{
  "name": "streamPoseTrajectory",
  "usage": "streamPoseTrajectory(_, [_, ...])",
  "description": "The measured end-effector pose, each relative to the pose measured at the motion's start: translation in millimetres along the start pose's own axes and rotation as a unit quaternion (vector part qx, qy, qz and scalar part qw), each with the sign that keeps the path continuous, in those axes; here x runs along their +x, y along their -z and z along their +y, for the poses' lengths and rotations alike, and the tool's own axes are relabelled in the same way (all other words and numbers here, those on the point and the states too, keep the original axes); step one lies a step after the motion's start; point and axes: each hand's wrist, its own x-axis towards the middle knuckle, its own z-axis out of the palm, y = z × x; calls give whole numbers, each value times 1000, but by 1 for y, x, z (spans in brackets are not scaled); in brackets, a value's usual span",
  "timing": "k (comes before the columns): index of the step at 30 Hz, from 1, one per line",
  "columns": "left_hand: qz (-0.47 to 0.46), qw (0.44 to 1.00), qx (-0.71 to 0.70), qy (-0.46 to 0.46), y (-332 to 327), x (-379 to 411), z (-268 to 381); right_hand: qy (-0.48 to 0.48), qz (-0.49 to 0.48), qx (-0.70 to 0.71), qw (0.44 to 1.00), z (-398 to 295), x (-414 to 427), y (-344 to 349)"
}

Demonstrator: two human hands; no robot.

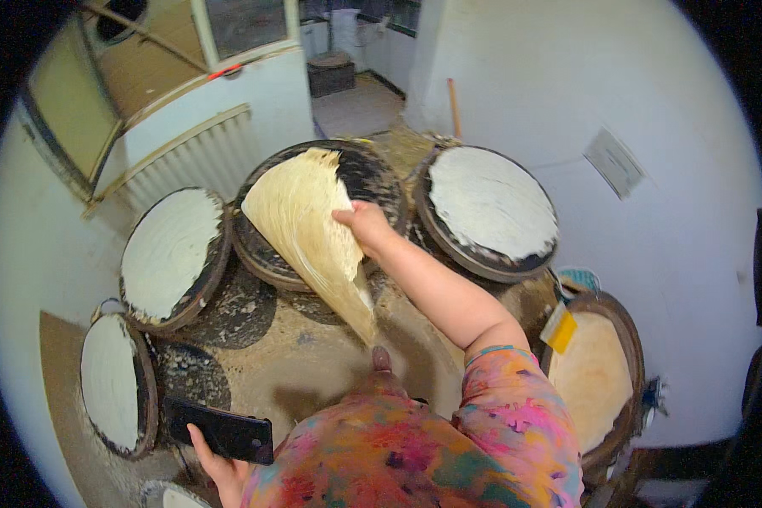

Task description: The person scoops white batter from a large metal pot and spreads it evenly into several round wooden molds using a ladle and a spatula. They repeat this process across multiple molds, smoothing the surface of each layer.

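My right hand [369, 227] pinches the edge of a large thin pancake sheet [301, 222], which is folded and hangs over the front rim of a round black griddle [260, 257]. The sheet's pointed lower end dangles near my shoe. At the lower left my left hand [216, 463] grips a black smartphone-like device [222, 433]. Just right of the middle griddle is another griddle [501, 267] covered with a pale batter layer [492, 202]. On the left, two more griddles carry pale layers [171, 254], [109, 384].
At the right, a griddle [635, 355] holds a browner sheet [590, 381], with a yellow-and-white scraper [559, 328] at its edge. A blue-green container [579, 279] stands behind it. A radiator [190, 149] lines the left wall; a doorway [362, 108] opens beyond.
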Motion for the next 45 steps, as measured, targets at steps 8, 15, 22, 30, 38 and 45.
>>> streamPoseTrajectory(8, [-35, 998, 44, 30, -28, -2, -36, 111, 82, 233, 962, -90, -172, 137])
streamPoseTrajectory(15, [-124, 981, 86, 122, -86, -11, -98, 241, 238, 238, 910, -118, -352, 246])
streamPoseTrajectory(22, [-255, 931, 114, 235, -147, -57, -177, 260, 437, 236, 828, -140, -511, 318])
streamPoseTrajectory(30, [-278, 910, 172, 253, -178, -113, -239, 267, 546, 194, 770, -160, -613, 398])
streamPoseTrajectory(38, [-246, 921, 158, 256, -180, -142, -279, 191, 611, 98, 762, -112, -599, 517])
streamPoseTrajectory(45, [-233, 922, 189, 245, -188, -154, -275, 211, 603, 104, 762, -67, -572, 590])
